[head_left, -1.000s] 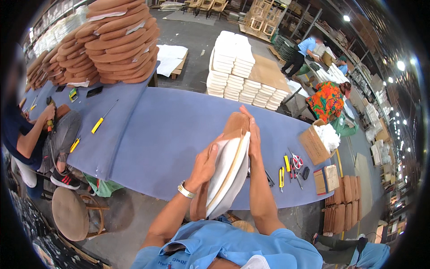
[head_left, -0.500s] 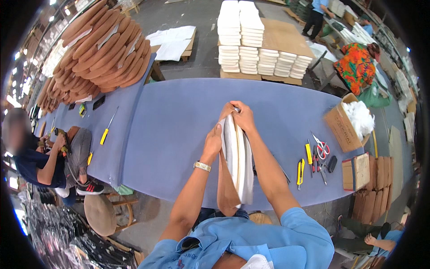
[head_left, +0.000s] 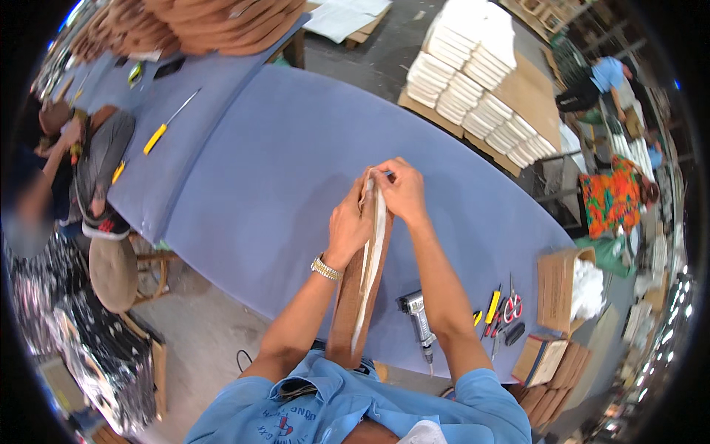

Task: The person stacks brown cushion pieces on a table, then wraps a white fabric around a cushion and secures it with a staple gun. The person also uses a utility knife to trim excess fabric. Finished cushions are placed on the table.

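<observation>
A long brown cushion cover (head_left: pixel 346 325) stands on its narrow side between me and the table, its near end against my shirt. White padding shows through the slit along its upper edge. My left hand (head_left: pixel 352 226) is wrapped round the cover's left side near the far end. Opposite it, my right hand (head_left: pixel 403 191) pinches the edge at the far tip of the slit. Whether a zip pull is between those fingertips is too small to tell. Right of the cushion cover, by my right forearm, a silver air stapler (head_left: pixel 420 322) lies on the blue-covered table (head_left: pixel 274 163).
Scissors (head_left: pixel 512 307), a yellow cutter (head_left: pixel 492 307) and other hand tools lie at the right. Beyond them stands a carton (head_left: pixel 555 288) of white stuffing. Brown cushions (head_left: pixel 229 22) are piled far left, white pads (head_left: pixel 473 81) far right. A co-worker (head_left: pixel 63 148) sits at left.
The view has turned and shifted. The cover's sides have come closer round the white padding, leaving a narrower slit. My right hand is still at the far tip; the air stapler has come into sight.
</observation>
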Demonstrator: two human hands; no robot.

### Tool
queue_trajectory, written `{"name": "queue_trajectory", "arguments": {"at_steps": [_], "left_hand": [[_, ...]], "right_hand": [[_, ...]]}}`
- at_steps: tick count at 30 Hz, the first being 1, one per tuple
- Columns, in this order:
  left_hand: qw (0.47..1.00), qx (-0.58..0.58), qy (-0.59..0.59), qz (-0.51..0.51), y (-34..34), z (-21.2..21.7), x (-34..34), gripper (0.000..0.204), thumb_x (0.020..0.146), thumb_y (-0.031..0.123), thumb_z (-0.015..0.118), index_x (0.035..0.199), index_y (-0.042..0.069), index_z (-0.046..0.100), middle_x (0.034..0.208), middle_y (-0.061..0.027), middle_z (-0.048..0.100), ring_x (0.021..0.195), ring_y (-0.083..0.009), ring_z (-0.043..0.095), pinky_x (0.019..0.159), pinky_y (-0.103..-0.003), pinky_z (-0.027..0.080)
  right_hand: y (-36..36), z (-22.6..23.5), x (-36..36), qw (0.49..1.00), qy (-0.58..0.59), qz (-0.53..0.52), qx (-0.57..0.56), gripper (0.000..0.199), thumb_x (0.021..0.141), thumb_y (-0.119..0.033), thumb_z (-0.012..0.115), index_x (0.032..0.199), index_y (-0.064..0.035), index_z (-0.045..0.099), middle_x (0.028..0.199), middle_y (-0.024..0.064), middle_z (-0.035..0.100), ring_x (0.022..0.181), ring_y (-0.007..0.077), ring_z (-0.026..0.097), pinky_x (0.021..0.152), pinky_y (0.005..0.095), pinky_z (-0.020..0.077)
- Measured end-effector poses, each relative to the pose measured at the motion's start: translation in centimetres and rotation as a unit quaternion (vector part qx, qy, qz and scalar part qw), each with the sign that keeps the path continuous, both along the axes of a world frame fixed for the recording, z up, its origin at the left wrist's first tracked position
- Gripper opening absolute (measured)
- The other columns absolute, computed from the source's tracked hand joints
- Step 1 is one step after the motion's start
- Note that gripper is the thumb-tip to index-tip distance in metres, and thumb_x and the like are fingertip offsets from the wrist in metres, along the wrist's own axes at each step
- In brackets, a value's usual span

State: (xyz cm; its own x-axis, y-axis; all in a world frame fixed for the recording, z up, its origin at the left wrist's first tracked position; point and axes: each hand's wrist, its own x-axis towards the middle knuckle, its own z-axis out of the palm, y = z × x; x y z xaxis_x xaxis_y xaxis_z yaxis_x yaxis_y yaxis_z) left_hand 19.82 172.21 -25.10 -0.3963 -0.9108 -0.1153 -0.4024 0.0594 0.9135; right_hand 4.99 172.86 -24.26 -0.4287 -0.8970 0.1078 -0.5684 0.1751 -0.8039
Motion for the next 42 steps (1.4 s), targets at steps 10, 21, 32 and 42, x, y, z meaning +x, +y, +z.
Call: {"name": "queue_trajectory", "arguments": {"at_steps": [10, 21, 32, 42], "left_hand": [[0.990, -0.052, 0.078, 0.101, 0.2, -0.8, -3.2, 0.041, 0.106, 0.020, 0.046, 0.139, 0.001, 0.059, 0.139, -0.0230, 0.061, 0.130, -0.0410, 0.057, 0.113, -0.049, 0.043], [0.992, -0.077, 0.103, -0.010, -0.3, -1.1, -1.1, 0.038, 0.108, 0.016, 0.046, 0.139, -0.002, 0.059, 0.145, -0.0253, 0.056, 0.140, -0.0345, 0.051, 0.120, -0.047, 0.036], [0.930, 0.154, 0.313, -0.112, -7.6, -6.2, -4.4, 0.047, 0.111, 0.035, 0.043, 0.132, 0.001, 0.067, 0.138, -0.0128, 0.065, 0.138, -0.0238, 0.051, 0.115, -0.038, 0.039], [0.955, 0.114, 0.249, -0.117, -6.1, -4.7, -4.8, 0.036, 0.110, 0.028, 0.048, 0.120, 0.002, 0.071, 0.116, -0.0130, 0.071, 0.111, -0.0208, 0.062, 0.095, -0.035, 0.050]], "right_hand": [[-1.3, -4.2, 2.8, 0.924, -0.313, -0.193, -0.104, 0.014, 0.097, -0.012, 0.071, 0.094, 0.0011, 0.073, 0.092, 0.0056, 0.072, 0.083, 0.0122, 0.063, 0.077, 0.0306, 0.0525], [-0.1, -6.8, 3.6, 0.850, -0.457, -0.115, -0.235, 0.009, 0.101, -0.007, 0.064, 0.094, -0.0015, 0.062, 0.105, 0.0085, 0.070, 0.097, 0.0133, 0.062, 0.091, 0.0307, 0.0497], [1.5, -6.0, 2.6, 0.870, -0.426, -0.084, -0.234, 0.011, 0.102, -0.011, 0.064, 0.095, -0.0041, 0.059, 0.107, 0.0089, 0.065, 0.103, 0.0148, 0.058, 0.100, 0.0326, 0.0430], [3.1, -5.6, 3.3, 0.854, -0.433, -0.098, -0.272, 0.018, 0.101, -0.016, 0.067, 0.092, -0.0028, 0.059, 0.105, 0.0087, 0.064, 0.096, 0.0136, 0.056, 0.090, 0.0296, 0.0444]]}}
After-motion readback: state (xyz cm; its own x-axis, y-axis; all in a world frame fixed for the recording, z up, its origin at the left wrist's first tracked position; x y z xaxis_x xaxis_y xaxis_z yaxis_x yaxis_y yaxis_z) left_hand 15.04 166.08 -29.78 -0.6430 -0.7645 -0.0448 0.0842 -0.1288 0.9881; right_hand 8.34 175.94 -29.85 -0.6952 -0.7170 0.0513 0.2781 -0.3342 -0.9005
